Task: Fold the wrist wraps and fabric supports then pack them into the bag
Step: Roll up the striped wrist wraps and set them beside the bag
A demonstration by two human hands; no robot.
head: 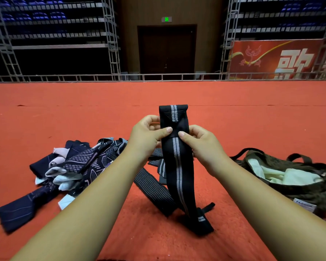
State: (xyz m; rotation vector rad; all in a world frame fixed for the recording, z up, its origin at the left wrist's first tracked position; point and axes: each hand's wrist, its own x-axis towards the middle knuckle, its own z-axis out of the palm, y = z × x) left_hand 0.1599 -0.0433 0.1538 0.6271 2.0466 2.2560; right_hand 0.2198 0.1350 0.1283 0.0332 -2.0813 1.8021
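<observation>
Lying open, bag [297, 187] holds pale cloth [290, 177] (crumpled).

Black grey-striped wrist wrap [174, 159] held upright, dark fabric pile [77, 162] left, open olive bag [312, 194] right

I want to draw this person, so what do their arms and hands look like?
Nothing is worn. The left hand and right hand are bare: no gloves, rings or watch. The left forearm and right forearm are bare too, with no sleeves in view. The thumbnails look short and unpainted.
</observation>
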